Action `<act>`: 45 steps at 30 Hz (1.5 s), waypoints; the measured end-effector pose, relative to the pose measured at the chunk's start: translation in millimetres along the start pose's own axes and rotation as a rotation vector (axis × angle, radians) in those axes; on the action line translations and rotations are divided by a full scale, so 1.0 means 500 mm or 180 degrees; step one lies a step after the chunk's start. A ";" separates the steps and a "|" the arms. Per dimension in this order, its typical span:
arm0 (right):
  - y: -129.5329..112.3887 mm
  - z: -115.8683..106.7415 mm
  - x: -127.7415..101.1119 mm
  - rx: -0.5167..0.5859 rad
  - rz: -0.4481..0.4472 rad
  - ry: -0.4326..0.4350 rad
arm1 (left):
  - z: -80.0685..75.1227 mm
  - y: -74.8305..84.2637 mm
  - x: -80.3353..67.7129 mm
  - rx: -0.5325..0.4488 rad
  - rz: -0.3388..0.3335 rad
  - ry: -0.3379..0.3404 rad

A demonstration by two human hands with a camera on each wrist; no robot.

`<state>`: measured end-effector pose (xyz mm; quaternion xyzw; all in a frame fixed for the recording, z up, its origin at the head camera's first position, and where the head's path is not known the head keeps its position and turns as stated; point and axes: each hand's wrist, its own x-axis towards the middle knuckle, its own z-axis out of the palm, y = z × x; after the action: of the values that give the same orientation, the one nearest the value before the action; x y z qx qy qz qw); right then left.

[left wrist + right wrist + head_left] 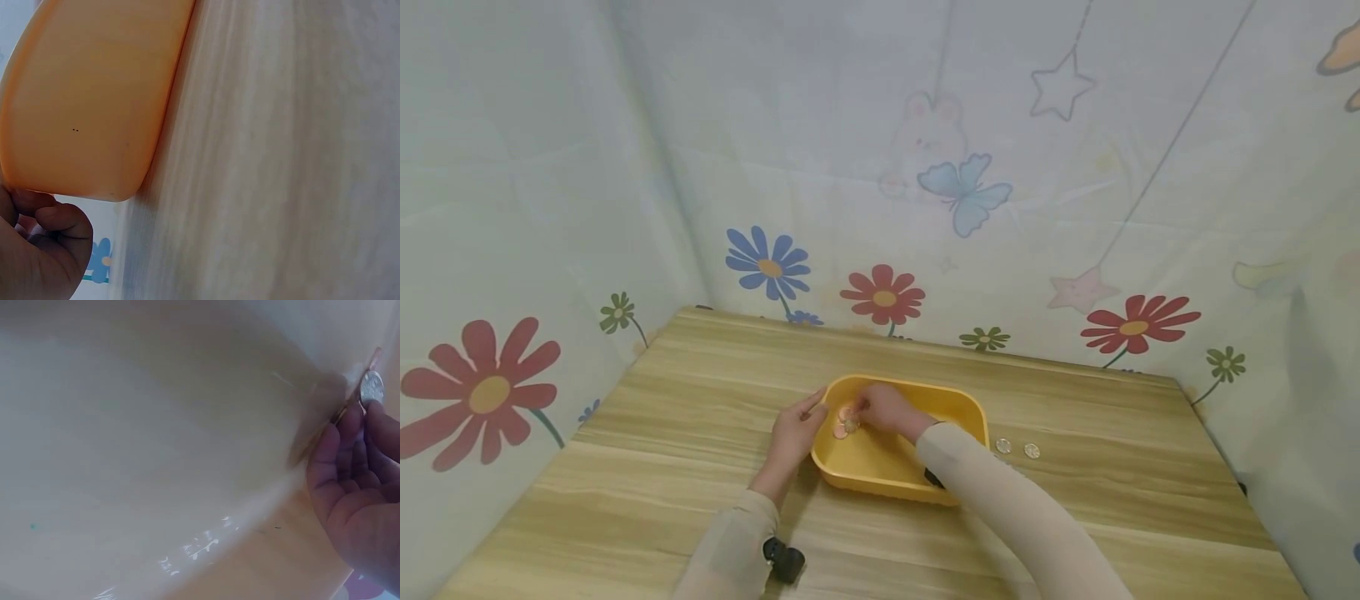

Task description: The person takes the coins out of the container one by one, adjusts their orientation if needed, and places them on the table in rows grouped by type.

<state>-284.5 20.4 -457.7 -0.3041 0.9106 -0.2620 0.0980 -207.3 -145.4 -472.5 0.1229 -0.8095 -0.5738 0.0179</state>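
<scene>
A yellow plastic basin [880, 473] sits on the table. My left hand [796, 433] grips its rim at the left end; in the left wrist view curled fingers [62, 228] meet the basin's edge. Inside the basin, my right hand [886, 407] reaches down to the left end, beside a small cluster of coins [841, 429], some coppery. The right wrist view has a silver coin [372, 386] pinched at the tips of thumb and fingers, with edges of other coins against the basin wall partly hidden behind the hand.
Two silvery coins, a nearer-to-basin coin [1003, 446] and another coin [1032, 451], lie on the wood-grain table [700, 400] to the right of the basin. A printed cloth wall [820, 167] with flowers surrounds the table's far and side edges.
</scene>
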 end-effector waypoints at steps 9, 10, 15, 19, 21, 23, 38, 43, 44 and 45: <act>-0.007 -0.020 0.000 -0.0071 -0.0006 -0.0195 | 0.003 -0.003 0.001 -0.0009 -0.0017 0.0000; -0.009 -0.025 -0.001 -0.0052 0.0008 -0.0207 | 0.003 -0.003 0.001 -0.0013 -0.0025 0.0000; -0.025 -0.057 -0.006 0.0108 0.0130 -0.0261 | 0.002 -0.002 -0.001 -0.0021 -0.0052 0.0008; -0.032 -0.081 -0.011 0.0243 0.0169 -0.0313 | 0.003 -0.002 0.000 -0.0011 -0.0043 0.0017; -0.034 -0.092 -0.013 0.0328 0.0180 -0.0337 | 0.003 -0.001 0.000 -0.0004 -0.0048 0.0014; -0.035 -0.102 -0.017 0.0421 0.0181 -0.0354 | 0.002 0.000 -0.001 -0.0009 -0.0077 0.0006; -0.047 -0.179 -0.062 0.0667 0.0160 -0.0278 | 0.000 0.003 -0.003 -0.0028 -0.0127 -0.0041; -0.049 -0.214 -0.092 0.0620 0.0142 -0.0336 | 0.000 0.005 -0.001 0.0003 -0.0114 -0.0037; -0.050 -0.221 -0.098 0.0595 0.0135 -0.0349 | 0.000 0.005 0.000 0.0007 -0.0109 -0.0032; -0.049 -0.227 -0.104 0.0583 0.0121 -0.0363 | 0.000 0.004 0.000 0.0011 -0.0105 -0.0028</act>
<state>-269.2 82.5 -347.7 -0.2909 0.8815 -0.3245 0.1820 -207.9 -144.7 -470.7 0.1338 -0.8085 -0.5731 0.0046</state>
